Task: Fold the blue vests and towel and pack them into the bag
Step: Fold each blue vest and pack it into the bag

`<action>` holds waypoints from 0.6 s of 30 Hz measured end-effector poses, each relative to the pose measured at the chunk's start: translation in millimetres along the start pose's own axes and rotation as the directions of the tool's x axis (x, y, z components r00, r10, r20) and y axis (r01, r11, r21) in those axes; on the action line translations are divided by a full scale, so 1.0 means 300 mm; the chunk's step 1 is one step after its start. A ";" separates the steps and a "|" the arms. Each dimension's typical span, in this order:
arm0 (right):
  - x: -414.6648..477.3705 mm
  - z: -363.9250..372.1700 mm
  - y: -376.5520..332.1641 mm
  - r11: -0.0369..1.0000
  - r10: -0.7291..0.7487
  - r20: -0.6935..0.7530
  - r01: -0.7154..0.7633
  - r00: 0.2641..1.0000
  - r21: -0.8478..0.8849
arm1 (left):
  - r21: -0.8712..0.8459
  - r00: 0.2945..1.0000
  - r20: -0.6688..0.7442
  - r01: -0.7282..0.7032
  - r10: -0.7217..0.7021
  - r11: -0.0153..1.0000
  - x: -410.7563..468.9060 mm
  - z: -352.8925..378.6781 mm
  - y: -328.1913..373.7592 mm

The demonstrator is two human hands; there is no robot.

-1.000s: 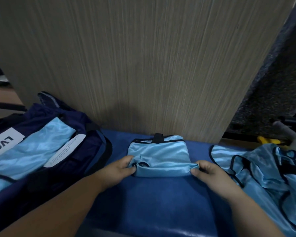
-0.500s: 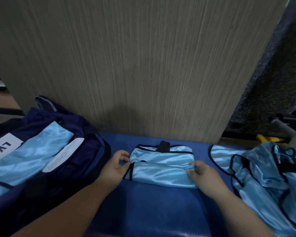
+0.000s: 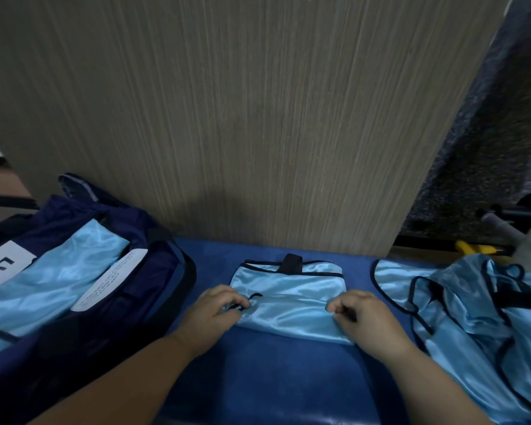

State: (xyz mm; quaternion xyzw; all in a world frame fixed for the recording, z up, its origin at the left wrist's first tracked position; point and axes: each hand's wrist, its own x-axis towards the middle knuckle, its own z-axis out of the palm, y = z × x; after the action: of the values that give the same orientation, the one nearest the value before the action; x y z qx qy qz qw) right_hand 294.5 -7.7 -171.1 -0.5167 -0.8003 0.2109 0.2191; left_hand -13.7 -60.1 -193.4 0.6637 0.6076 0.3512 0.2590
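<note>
A light blue vest with black trim [image 3: 288, 299] lies folded into a small rectangle on the blue padded surface [image 3: 273, 378]. My left hand [image 3: 215, 314] rests on its left end with fingers curled onto the cloth. My right hand [image 3: 362, 317] presses on its right end, fingers pinching the fabric. An open navy bag [image 3: 129, 305] at the left holds light blue fabric [image 3: 59, 280]. A heap of unfolded blue vests [image 3: 472, 308] lies at the right.
A wood-grain panel [image 3: 258, 118] rises directly behind the padded surface. At the far right lie a yellow tool [image 3: 472, 248] and dark objects on a speckled floor. White labels sit on the bag.
The vest's near part has been folded over toward the back, making a thicker bundle. Both hands moved from its near corners onto its two ends.
</note>
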 end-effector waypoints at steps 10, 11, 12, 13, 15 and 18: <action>-0.011 -0.051 0.027 0.997 0.039 0.406 -0.061 0.913 0.041 | 0.101 0.995 0.093 0.012 -0.021 0.995 -0.003 -0.008 -0.016; -0.010 -0.047 0.030 0.998 0.040 0.403 -0.057 0.914 0.031 | 0.071 0.998 0.066 0.019 -0.024 0.997 -0.003 -0.006 -0.017; -0.010 -0.042 0.033 0.998 0.038 0.381 -0.052 0.924 0.028 | 0.047 0.999 0.042 0.029 -0.031 0.998 -0.003 -0.005 -0.014; -0.011 -0.036 0.035 0.999 0.028 0.344 -0.042 0.938 0.032 | 0.028 0.999 0.021 0.041 -0.042 0.999 -0.003 -0.005 -0.011; -0.010 -0.022 0.045 1.000 -0.008 0.224 0.008 0.975 0.001 | 0.025 1.000 -0.021 0.012 -0.011 1.000 -0.008 -0.003 -0.004; -0.005 -0.002 0.059 0.991 -0.118 0.028 0.119 0.993 -0.066 | 0.019 0.993 -0.101 -0.057 0.059 0.998 -0.025 -0.005 -0.007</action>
State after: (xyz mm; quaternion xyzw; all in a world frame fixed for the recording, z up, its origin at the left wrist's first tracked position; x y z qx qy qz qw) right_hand 308.5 -2.2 -180.8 -0.4728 -0.8389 0.1766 0.2038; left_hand -16.2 -67.3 -195.2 0.6644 0.6031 0.3869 0.2124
